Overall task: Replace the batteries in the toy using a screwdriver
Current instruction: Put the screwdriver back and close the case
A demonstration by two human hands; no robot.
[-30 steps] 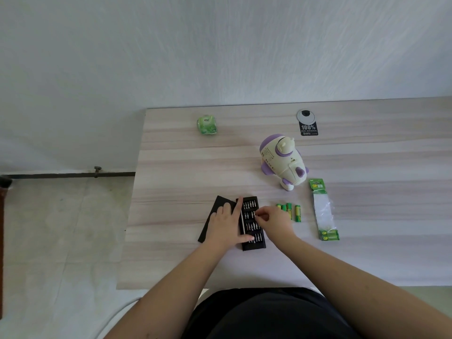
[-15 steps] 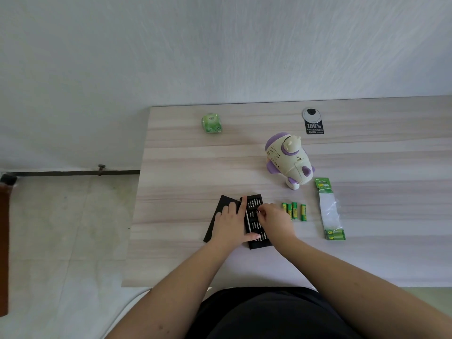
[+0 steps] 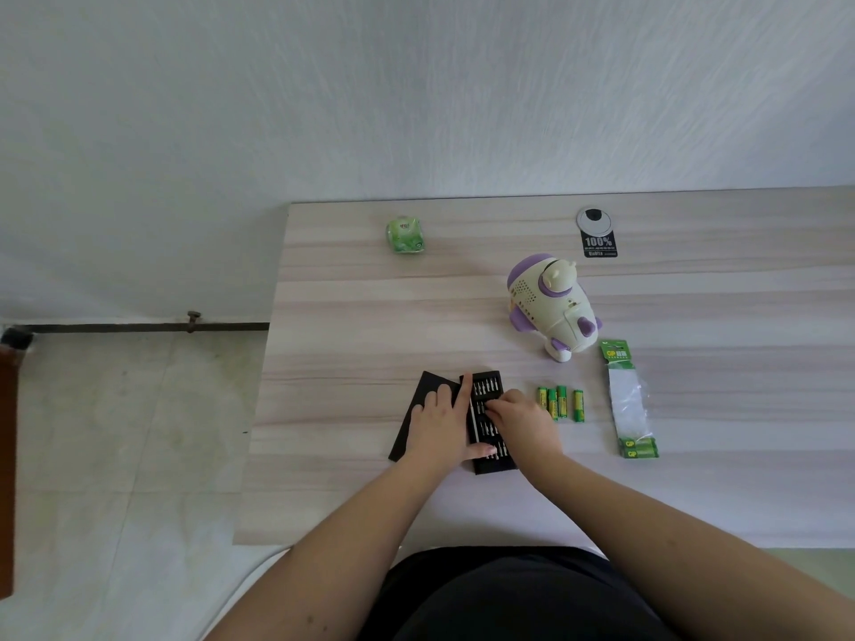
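The job has only just begun. The toy [image 3: 553, 307] sits on the table [image 3: 347, 316], away from both hands, and it does not look opened yet. The left hand [image 3: 442, 421] lies flat with straight fingers, holding down the black bit case [image 3: 486, 395]. The right hand [image 3: 520, 421] has its fingers curled over the little bits in the case; I cannot tell if it has pinched one. Four green batteries [image 3: 560, 403] wait just to the right, beside the torn battery pack [image 3: 627, 400]. Picking a bit, undoing the screw and swapping batteries are all left to do
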